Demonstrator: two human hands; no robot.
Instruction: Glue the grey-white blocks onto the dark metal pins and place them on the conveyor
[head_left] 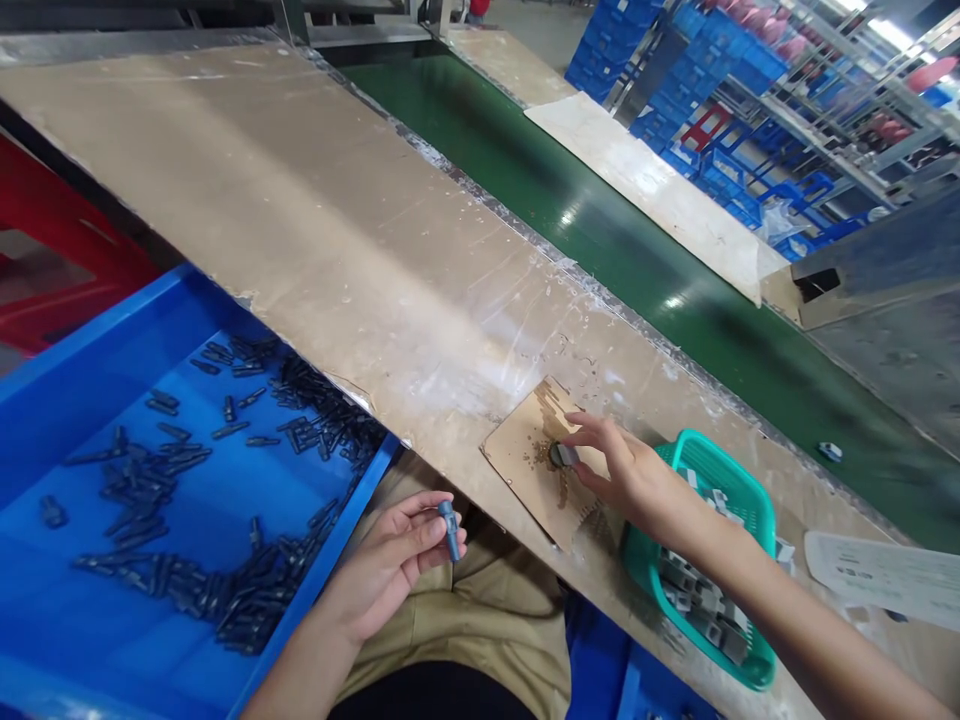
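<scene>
My left hand [394,565] hovers over my lap beside the blue tray and pinches a small grey-blue pin-shaped part [450,528] upright between thumb and fingers. My right hand [626,475] reaches over the workbench and its fingertips close on a small dark round piece [562,456] lying on a brown cardboard square [525,475]. That square is dotted with small brown specks. Just right of this hand stands a green plastic basket [739,480] with several small grey blocks inside.
A large blue tray [90,360] at the left holds many dark grey pins. The tan workbench [300,220] runs diagonally, with a green conveyor belt [600,240] behind it. A printed paper [885,575] lies at the right. Blue crates on racks [720,100] fill the background.
</scene>
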